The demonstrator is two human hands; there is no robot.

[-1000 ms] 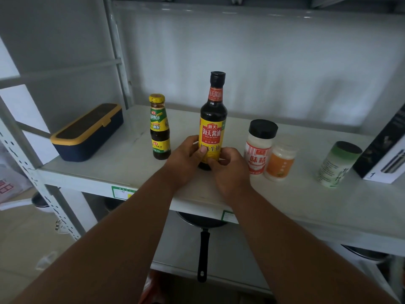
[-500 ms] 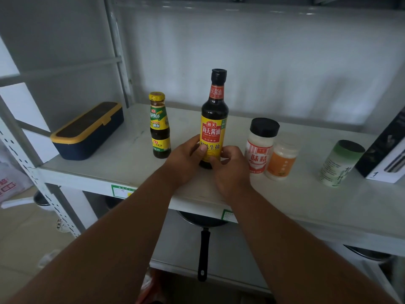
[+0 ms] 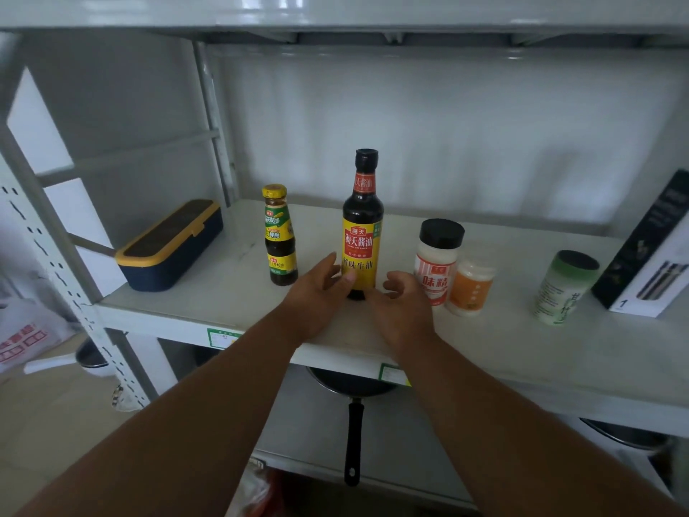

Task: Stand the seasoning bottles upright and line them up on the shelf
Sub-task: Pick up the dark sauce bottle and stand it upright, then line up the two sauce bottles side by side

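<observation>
A tall dark soy sauce bottle (image 3: 362, 233) with a yellow label stands upright mid-shelf. My left hand (image 3: 317, 296) is at its lower left with fingers spread and the thumb tip at the label. My right hand (image 3: 402, 307) hovers just right of its base, fingers loosely curled and holding nothing. Left of it stands a small yellow-capped sauce bottle (image 3: 279, 236). To the right stand a black-lidded white jar (image 3: 438, 259), a small orange-labelled jar (image 3: 471, 289) touching it, and a green jar (image 3: 563, 289) further off. All are upright on the white shelf (image 3: 484, 348).
A navy box with a yellow rim (image 3: 171, 248) lies at the shelf's left end beside the upright post (image 3: 212, 117). A black-and-white carton (image 3: 648, 255) leans at the far right. A frying pan (image 3: 354, 423) sits on the lower shelf under my arms.
Both hands have let go of the soy sauce bottle's base and opened a little away from it. The bottle stays standing where it was.
</observation>
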